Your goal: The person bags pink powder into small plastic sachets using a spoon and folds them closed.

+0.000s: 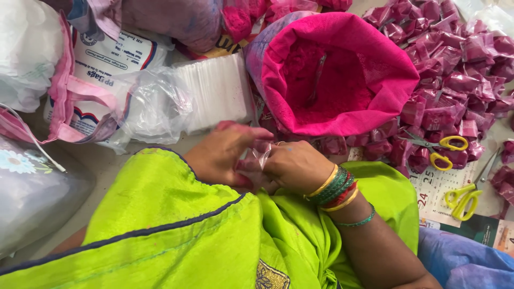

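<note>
Over lap | both hands [267, 160] grip small clear pouch [257, 156] | long axis upright

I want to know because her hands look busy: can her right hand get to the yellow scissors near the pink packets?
Probably yes. The right hand is pinching a small clear pouch together with the left hand, but the nearer yellow scissors lie uncovered close by, with nothing between.

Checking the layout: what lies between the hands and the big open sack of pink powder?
In the head view, a few filled pink packets lie between the hands' clear pouch and the sack.
</note>
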